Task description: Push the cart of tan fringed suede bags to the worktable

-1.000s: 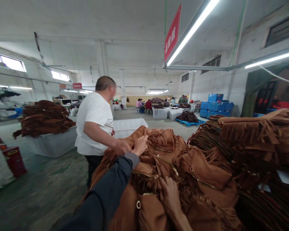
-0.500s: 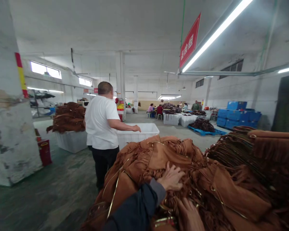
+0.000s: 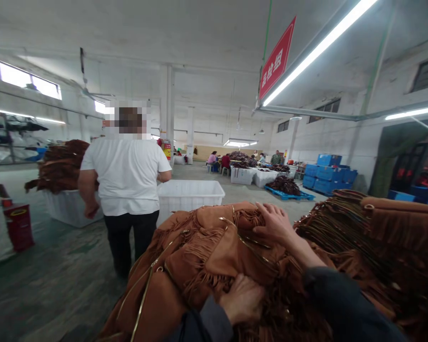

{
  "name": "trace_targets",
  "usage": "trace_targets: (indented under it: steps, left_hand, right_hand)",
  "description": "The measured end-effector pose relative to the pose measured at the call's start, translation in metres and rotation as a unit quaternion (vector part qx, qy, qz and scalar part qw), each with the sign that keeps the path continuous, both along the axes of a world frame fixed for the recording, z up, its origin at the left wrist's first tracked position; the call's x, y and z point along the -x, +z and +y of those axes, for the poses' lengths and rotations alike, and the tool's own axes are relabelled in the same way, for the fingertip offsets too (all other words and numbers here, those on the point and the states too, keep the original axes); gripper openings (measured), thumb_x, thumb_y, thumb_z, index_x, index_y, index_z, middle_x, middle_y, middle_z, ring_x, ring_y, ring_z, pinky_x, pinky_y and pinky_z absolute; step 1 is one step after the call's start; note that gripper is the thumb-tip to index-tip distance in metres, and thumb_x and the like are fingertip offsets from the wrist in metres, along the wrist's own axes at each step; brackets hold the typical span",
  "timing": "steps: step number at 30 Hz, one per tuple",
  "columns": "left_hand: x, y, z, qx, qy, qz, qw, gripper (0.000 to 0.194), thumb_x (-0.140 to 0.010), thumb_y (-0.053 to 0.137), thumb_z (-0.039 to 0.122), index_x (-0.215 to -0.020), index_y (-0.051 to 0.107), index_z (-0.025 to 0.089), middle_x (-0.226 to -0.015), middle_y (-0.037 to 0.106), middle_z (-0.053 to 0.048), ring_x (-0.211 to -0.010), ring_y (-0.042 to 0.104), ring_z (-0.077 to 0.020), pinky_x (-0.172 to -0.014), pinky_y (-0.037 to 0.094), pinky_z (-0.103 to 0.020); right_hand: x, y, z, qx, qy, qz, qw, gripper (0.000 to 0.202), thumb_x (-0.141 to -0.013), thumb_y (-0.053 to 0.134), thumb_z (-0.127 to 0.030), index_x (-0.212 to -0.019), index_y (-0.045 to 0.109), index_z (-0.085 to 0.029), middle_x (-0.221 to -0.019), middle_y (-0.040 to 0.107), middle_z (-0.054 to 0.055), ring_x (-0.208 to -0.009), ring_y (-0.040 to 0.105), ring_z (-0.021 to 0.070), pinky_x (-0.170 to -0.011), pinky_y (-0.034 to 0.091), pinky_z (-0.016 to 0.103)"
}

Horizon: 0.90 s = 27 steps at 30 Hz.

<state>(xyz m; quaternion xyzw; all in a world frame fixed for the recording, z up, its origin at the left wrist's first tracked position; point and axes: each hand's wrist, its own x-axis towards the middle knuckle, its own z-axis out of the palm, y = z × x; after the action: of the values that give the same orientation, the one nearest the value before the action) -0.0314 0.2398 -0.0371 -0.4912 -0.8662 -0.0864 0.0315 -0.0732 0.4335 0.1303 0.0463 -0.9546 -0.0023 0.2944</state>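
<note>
A heap of brown suede-like, fringed bag pieces [image 3: 178,266] with gold zippers fills the space before me. My left hand [image 3: 244,297] is low in the heap, its fingers curled at the lower edge of a fringed bag piece [image 3: 223,254]; the fingertips are partly hidden. Farther out, my right hand [image 3: 276,222] lies on top of the heap with its fingers stretched and apart, touching fringe near the far edge. A gold zipper [image 3: 251,249] curves across the piece between my hands.
A neat stack of brown fringed pieces [image 3: 331,223] stands at right. Beyond the heap is a white bin [image 3: 190,190], with a person in a white shirt [image 3: 126,175] beside it. Another bin [image 3: 67,209] piled with brown pieces is at left. Blue crates [image 3: 328,175] stand farther back.
My right hand has reached forward from low in the heap to its far top. My left hand has drawn back toward me. The person has turned their back and lowered the arm from the bin.
</note>
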Motion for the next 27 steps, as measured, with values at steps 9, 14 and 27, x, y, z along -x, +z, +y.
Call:
trace_targets:
  steps: [9,14,27]
  left_hand:
    - [0.017,0.003,-0.008,-0.123,0.121,-0.075,0.982,0.013,-0.084,0.057,0.032,-0.094,0.061,0.024,-0.101,0.067,-0.007,-0.101,0.059,-0.0261,-0.094,0.043,-0.045]
    - [0.038,0.030,-0.028,-0.281,0.141,-0.025,0.949,0.025,-0.094,0.051,0.043,-0.099,0.069,0.027,-0.105,0.069,-0.005,-0.103,0.060,-0.0234,-0.094,0.046,-0.042]
    - [0.124,0.048,-0.021,-0.147,0.261,0.116,0.947,0.072,-0.082,0.061,0.057,-0.146,0.047,0.027,-0.160,0.036,-0.013,-0.149,0.026,-0.0375,-0.119,0.020,-0.058]
  right_hand:
    - [0.081,-0.087,-0.038,-0.023,-0.061,-0.120,0.991,0.039,-0.093,0.045,-0.024,-0.130,0.054,-0.015,-0.109,0.072,0.015,-0.105,0.065,0.0238,-0.094,0.033,0.036]
    - [0.071,-0.063,-0.008,0.016,-0.130,-0.088,0.987,0.036,-0.098,0.038,-0.041,-0.120,0.060,-0.023,-0.101,0.074,0.011,-0.092,0.068,0.0227,-0.080,0.037,0.033]
    - [-0.009,0.020,0.132,-0.017,-0.343,0.088,0.935,0.039,-0.098,0.037,-0.029,-0.126,0.060,-0.015,-0.112,0.067,0.021,-0.110,0.059,0.0332,-0.089,0.033,0.045]
